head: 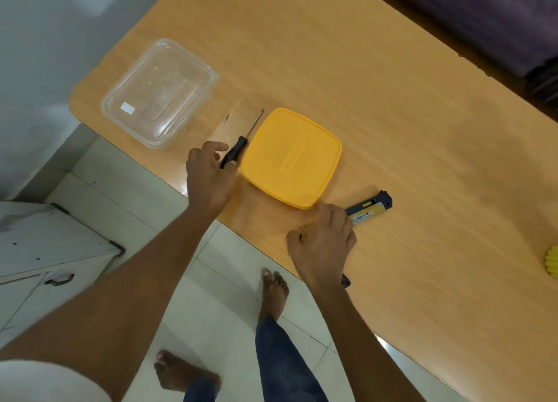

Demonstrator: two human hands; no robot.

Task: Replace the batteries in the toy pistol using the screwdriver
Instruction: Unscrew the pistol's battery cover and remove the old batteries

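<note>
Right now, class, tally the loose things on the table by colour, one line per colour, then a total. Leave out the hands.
Yellow: 2, the lid and a ridged object cut off at the right edge
Clear: 1, the container
Black-handled: 1, the screwdriver
Dark grey with yellow label: 1, the toy pistol
Total: 5

Single head-worn wide-angle view, directed forward and steeply downward from standing height. The surface (377,105) is seen running diagonally across the upper right of the frame, the tiled floor (211,296) at lower left; both forearms are included at close range.
</note>
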